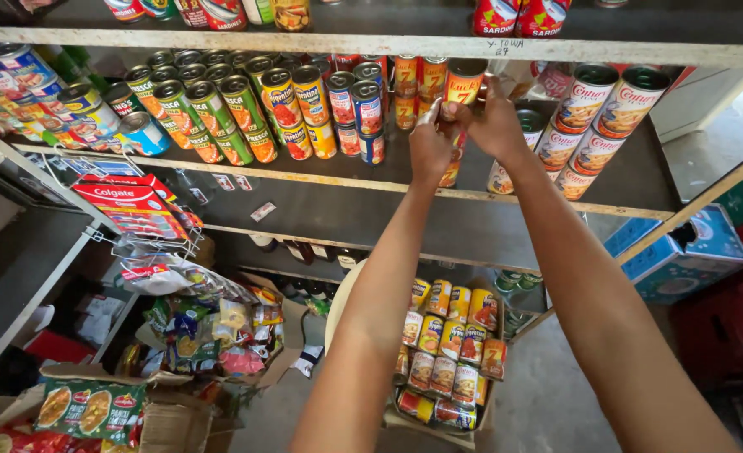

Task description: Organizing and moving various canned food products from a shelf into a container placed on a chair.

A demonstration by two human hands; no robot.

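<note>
Both hands reach up at an orange can point(462, 84) standing on the shelf point(304, 201). Left of it, rows of green and yellow cans point(246, 109) crowd the shelf's far part; right of it, stacked red-and-white cans point(594, 117) close that side. The shelf's near strip lies bare. The board above point(371, 42) hangs low over the can tops.

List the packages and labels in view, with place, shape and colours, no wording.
Orange-labelled round can: middle shelf, between left hand and right hand.
Green-labelled cans: middle shelf, left.
Red flat cartons: wire rack, left.
Blue cardboard box: right, on the floor.
</note>
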